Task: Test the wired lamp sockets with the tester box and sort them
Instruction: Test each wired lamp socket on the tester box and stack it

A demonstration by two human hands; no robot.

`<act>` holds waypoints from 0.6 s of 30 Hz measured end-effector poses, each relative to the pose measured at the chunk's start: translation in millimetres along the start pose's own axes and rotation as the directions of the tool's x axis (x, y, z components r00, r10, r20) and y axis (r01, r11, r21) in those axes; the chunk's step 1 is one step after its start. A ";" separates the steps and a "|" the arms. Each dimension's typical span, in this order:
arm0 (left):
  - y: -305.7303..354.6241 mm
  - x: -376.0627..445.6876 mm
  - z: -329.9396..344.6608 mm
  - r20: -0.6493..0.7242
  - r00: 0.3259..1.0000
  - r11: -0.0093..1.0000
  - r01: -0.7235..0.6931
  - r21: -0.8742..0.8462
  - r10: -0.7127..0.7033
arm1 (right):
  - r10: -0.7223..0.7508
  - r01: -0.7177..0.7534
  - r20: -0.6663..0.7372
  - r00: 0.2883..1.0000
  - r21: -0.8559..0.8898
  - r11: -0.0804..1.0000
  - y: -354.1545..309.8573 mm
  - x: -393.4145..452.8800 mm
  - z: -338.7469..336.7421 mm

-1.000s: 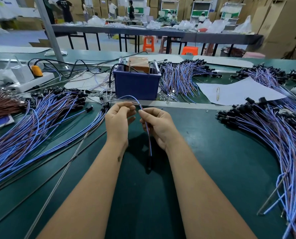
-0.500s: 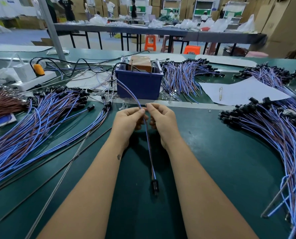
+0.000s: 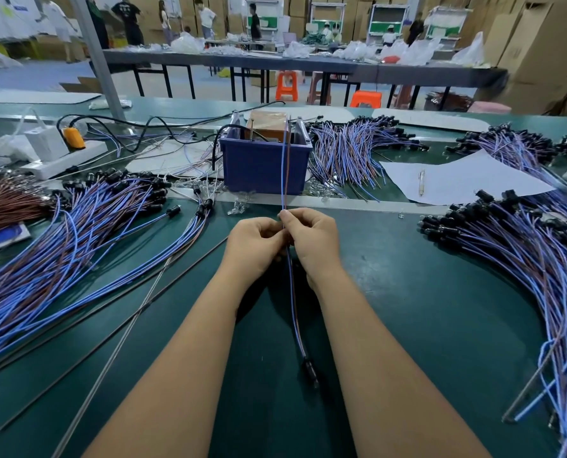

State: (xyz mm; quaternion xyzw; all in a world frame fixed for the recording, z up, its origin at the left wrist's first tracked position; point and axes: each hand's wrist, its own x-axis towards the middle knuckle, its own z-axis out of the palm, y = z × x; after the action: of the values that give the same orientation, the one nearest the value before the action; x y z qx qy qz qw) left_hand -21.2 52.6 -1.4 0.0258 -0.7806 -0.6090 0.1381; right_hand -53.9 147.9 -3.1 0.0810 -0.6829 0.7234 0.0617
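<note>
— Head view: both hands meet just in front of the blue tester box [image 3: 262,166]. What are they doing?

— The left hand [image 3: 254,241] and the right hand [image 3: 312,239] pinch the same pair of wires [image 3: 285,173], one blue and one brown, with curled fingers. Thumbs and forefingers close on the strands where the two hands touch.

— Where does that wire run?

— Upward from the pinch, straight to the top of the box, near a brown block sitting inside it. Whether the tips touch anything there, I cannot tell. Downward it hangs between the forearms, ending in a black lamp socket [image 3: 310,371] that lies on the green table [image 3: 424,292], well in front of the box.

— And the other pieces?

— A fanned heap of wired sockets [image 3: 60,246] lies left of the box, another heap [image 3: 523,252] right of it, and a third bundle [image 3: 351,150] just beside its right wall. A white sheet with a pen [image 3: 421,182] sits right of the box.
</note>
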 end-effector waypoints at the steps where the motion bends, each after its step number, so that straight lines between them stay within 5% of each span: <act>1: -0.3 0.5 -0.2 -0.003 1.000 1.000 0.005 -0.005 -0.005 | 0.003 -0.003 -0.012 1.000 0.002 1.000 -0.6 0.1 0.0; 6: -4.1 4.6 -6.1 -0.104 0.993 0.993 0.035 -0.116 -0.048 | 0.024 -0.028 -0.111 0.994 -0.027 0.999 -2.9 3.0 -5.2; 13: -11.0 13.0 -16.0 -0.318 0.947 0.998 0.042 -0.036 -0.051 | 0.032 -0.042 -0.164 0.986 -0.058 0.997 -3.9 5.5 -10.7; 18: -13.1 14.7 -19.0 -0.319 0.948 0.999 0.009 0.053 0.008 | 0.034 -0.044 -0.152 0.988 -0.063 0.997 -4.3 5.6 -10.3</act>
State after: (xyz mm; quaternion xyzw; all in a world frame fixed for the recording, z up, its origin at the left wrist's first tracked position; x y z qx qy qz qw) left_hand -32.3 28.2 -7.1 0.1278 -0.7641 -0.5755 0.2618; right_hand -58.8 158.3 1.6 0.0104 -0.7011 0.7057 0.1016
